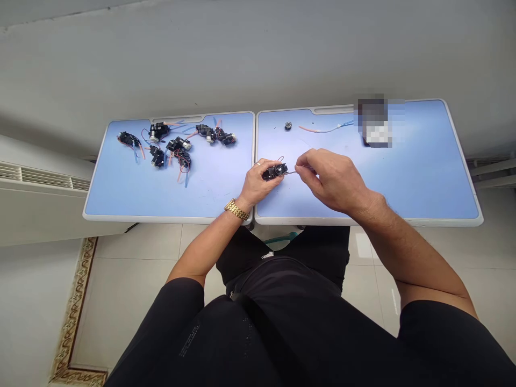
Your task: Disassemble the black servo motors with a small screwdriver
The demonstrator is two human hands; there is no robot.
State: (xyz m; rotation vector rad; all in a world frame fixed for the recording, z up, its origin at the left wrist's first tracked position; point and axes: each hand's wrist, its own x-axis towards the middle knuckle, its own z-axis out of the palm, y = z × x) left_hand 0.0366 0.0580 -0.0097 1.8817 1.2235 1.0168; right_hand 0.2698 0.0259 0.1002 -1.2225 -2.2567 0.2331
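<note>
Black device point(275, 171) sits gripped in the left hand point(257, 184); the right hand point(332, 180) pinches a thin rod point(291, 172), perhaps a screwdriver, at the device's right side.

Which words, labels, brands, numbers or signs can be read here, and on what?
No text can be read.
Black short-sleeved fabric shirt: tiny pale marks, too small to read.
Pixelated dark-and-white object: blurred out.
Small black plastic assembly in the left hand: no legible marking.
</note>
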